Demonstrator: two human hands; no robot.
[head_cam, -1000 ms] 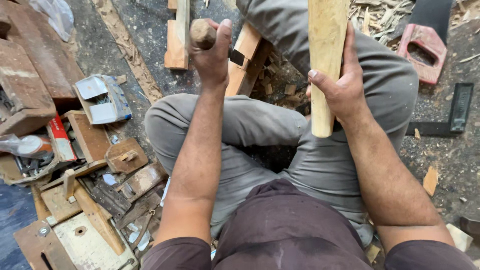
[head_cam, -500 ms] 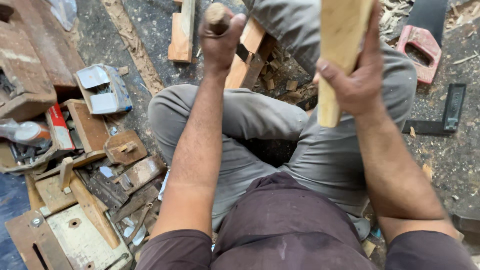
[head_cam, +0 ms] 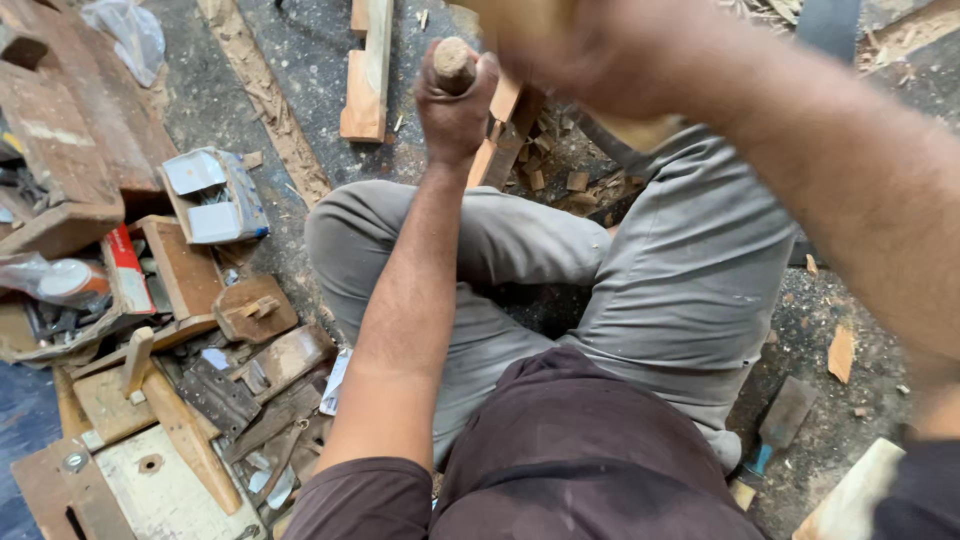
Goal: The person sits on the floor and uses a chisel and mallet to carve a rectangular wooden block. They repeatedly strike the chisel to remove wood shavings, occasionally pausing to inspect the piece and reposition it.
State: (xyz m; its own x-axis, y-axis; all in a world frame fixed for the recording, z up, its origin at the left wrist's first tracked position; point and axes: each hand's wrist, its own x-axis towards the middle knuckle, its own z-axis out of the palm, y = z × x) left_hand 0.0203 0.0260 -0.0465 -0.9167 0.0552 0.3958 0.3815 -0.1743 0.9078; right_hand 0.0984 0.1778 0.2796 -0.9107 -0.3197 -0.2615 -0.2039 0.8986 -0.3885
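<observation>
My left hand (head_cam: 455, 110) grips a chisel by its round wooden handle (head_cam: 453, 63), held upright over a wooden workpiece (head_cam: 503, 135) on the ground beyond my knees. My right hand (head_cam: 600, 70) is raised high and blurred, closed on a pale wooden mallet (head_cam: 520, 18) whose upper part leaves the frame at the top. My right forearm (head_cam: 850, 190) crosses the right side of the view. I sit cross-legged in grey trousers with wood chips (head_cam: 560, 180) around the workpiece.
A long wooden strip (head_cam: 368, 70) lies beyond my left hand. At left sit wooden blocks and planes (head_cam: 250, 305), a small open box (head_cam: 215, 195), a red and white packet (head_cam: 125, 270) and scrap boards (head_cam: 60, 130). A blue-tipped tool (head_cam: 775, 430) lies at lower right.
My right hand has swung the mallet upward and toward the camera, now blurred. My left hand with the chisel has stayed over the workpiece. The view has tilted slightly.
</observation>
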